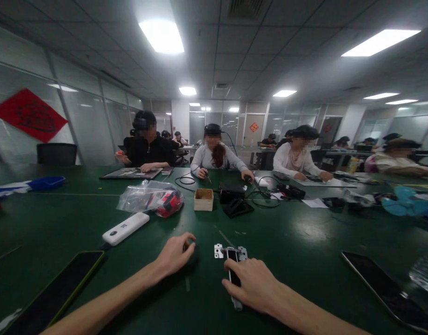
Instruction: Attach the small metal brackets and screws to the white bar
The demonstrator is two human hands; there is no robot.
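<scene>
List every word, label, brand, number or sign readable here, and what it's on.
Nothing can be read for certain.
Large red diamond on the left glass wall: dark marking, too blurred.
Small orange diamond on the far door: too small.
White device: dark mark, too small.
Metal piece under the right hand: no legible text.

Green desk (290, 246), clutter across it.
Near side: green-edged phone (65, 288) left, metal hinge (232, 254) mid under right hand (257, 281), dark phone (377, 284) right. Farther: white gadget (126, 229), clear bag (132, 200) with something red, small open box (203, 202), blue fan (404, 202) far right.
</scene>
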